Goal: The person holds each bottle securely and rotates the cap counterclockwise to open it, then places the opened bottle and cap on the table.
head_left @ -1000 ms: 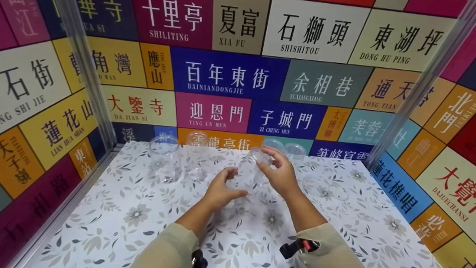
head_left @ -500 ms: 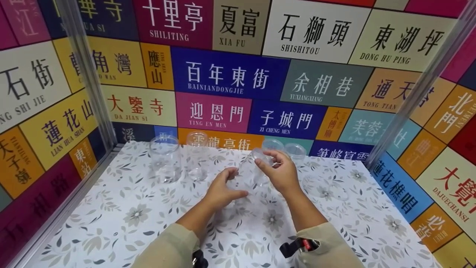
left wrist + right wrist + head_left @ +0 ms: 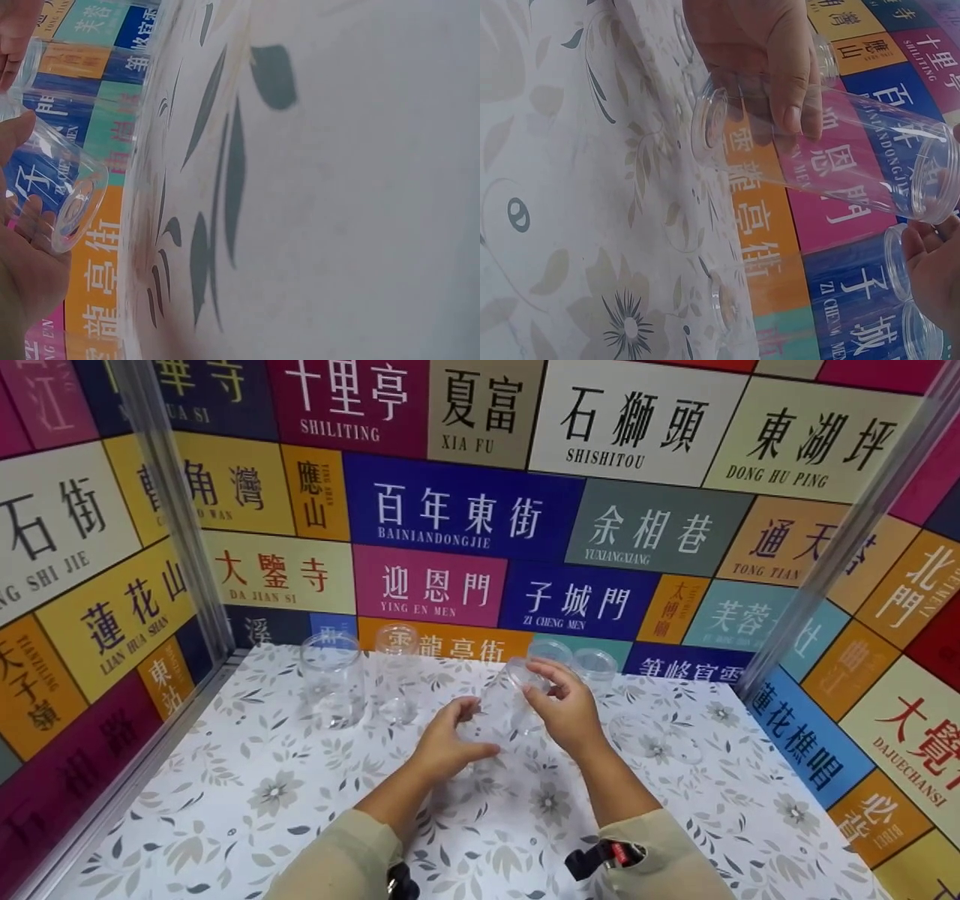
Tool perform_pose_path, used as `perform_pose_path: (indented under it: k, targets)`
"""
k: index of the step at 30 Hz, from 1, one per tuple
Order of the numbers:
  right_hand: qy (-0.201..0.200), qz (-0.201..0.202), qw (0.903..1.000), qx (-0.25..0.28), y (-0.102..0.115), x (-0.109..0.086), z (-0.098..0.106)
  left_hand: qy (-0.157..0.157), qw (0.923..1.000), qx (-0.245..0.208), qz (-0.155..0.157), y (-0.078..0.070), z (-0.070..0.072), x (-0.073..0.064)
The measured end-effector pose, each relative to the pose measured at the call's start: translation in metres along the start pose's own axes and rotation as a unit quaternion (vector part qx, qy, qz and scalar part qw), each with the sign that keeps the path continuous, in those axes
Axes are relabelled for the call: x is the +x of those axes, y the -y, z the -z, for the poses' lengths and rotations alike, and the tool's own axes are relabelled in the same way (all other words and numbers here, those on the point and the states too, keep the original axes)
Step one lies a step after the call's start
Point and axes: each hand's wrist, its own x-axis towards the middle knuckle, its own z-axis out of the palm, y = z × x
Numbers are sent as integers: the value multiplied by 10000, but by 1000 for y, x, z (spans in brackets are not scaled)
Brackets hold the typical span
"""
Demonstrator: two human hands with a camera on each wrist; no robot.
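Between both hands is a clear plastic jar (image 3: 501, 701), tilted with its rimmed upper end toward the right. My left hand (image 3: 447, 744) holds the jar's lower part, with fingers behind it and the thumb in front. My right hand (image 3: 568, 711) grips the rimmed upper end (image 3: 936, 178) with thumb and fingers. The right wrist view shows the jar's body (image 3: 832, 154) as see-through, with the left hand (image 3: 776, 71) around its base end. Whether the rim is a separate lid is hard to tell through the clear plastic.
Two clear jars, one wide (image 3: 332, 682) and one narrow (image 3: 396, 675), stand at the back left. Two more clear jars (image 3: 595, 664) stand behind the right hand. Flat clear discs, seemingly lids (image 3: 656, 739), lie on the right of the flower-patterned table (image 3: 277, 840). Printed panels surround it.
The right hand's fingers and thumb shift slightly at the jar's upper end. The left hand and the jar stay in nearly the same place.
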Motion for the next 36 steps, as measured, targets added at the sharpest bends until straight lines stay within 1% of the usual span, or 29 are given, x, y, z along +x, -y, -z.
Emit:
perform_pose_path:
  k: [9,14,17,21,24,27,31,36]
  targets:
    - [242,-173,9993,210,0,0,-1,-6,10000,-16,72,0,1,1]
    - [277,-99,9992,276,0,1,-1,-4,10000,-21,2,1,1,0]
    - [153,18,9997,193,-1,2,-1,-9,10000,-11,-14,1,2,0]
    - [-149,49,9995,-273,0,2,-2,-25,10000,23,-25,1,2,0]
    - [-314,-28,9980,-539,1,2,-2,-12,10000,52,4,0,1,0]
    - [-371,-120,9974,-614,2,2,-2,-6,9999,82,103,-1,0,-1]
    - [-399,-176,9969,-654,1,2,-2,-24,9998,110,157,-2,-1,-2]
    - [-350,-105,9984,-442,1,2,-1,-58,9997,130,205,-3,-2,-3]
